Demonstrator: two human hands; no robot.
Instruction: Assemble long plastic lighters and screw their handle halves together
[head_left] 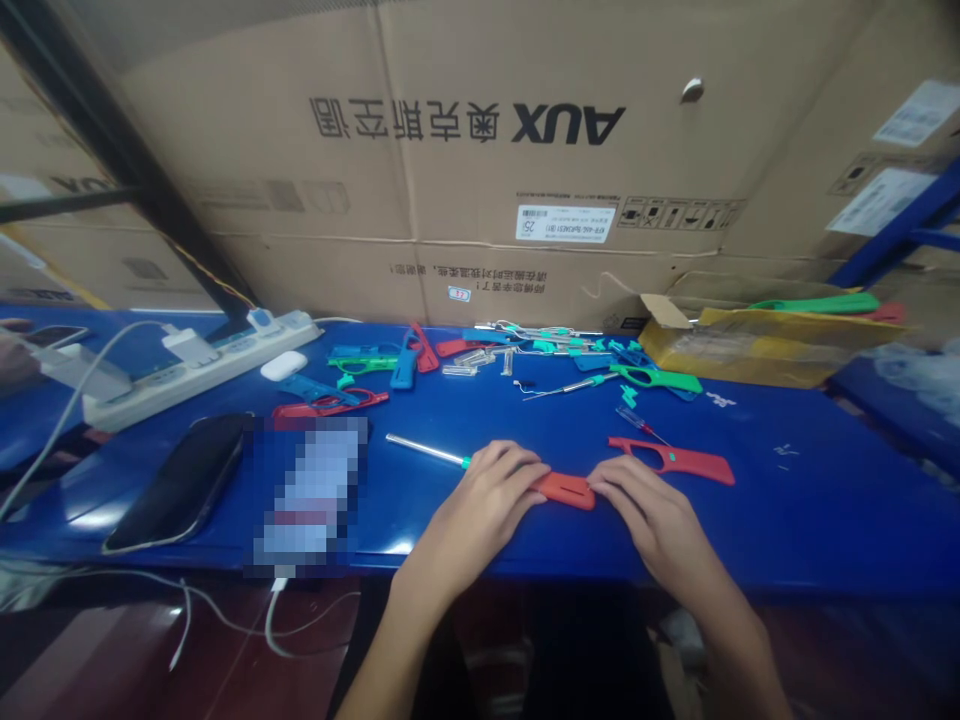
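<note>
Hands: 2 own, L hand (491, 490) + R hand (646, 500); 1 co-worker hand (15, 358), cut off at L edge
Orange lighter (568, 489): 1
Red shell (697, 463) nr R hand: 1
Shells in back pile (405, 364): several, overlapping, can't get exact no.
Clear pcs (459, 370): approx. 4
Screwdriver (631, 419): 1
Phones (180, 475): 3, incl. 1 w/ pixelated screen
Pwr strip (150, 391): 1
White oval case (283, 366): 1
Yellow box (750, 358): 1
Worktop (825, 510): 1
</note>
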